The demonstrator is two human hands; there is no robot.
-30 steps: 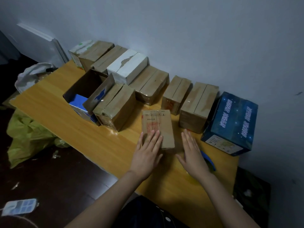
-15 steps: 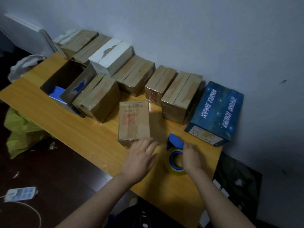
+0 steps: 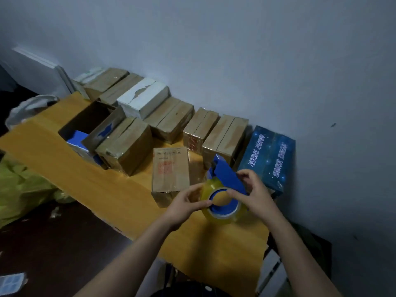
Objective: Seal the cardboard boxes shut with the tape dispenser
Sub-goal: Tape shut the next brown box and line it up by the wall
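The person holds the tape dispenser [image 3: 226,176] with both hands over the near part of the yellow wooden surface [image 3: 64,166]. It is a blue frame that carries a roll of clear, yellowish tape. The left hand [image 3: 186,203] grips the left side of the roll: its fingers [image 3: 194,189] are curled round the outer face, and the thumb lies on the rim beside the blue core. The right hand [image 3: 256,195] holds the right side, with its fingers [image 3: 246,174] curled over the blue plate and the thumb at the core. Whether the roll touches the surface, one cannot tell.

Just to the left of the dispenser, behind the left hand, stands a small cardboard box [image 3: 170,168] with red print on its top. Further back, a row of cardboard boxes [image 3: 171,121] stands along the wall [image 3: 235,50], with a white box [image 3: 143,97] among them. An open box [image 3: 90,121] stands in front of the row at the left, and a dark blue box [image 3: 270,159] stands at the right end.
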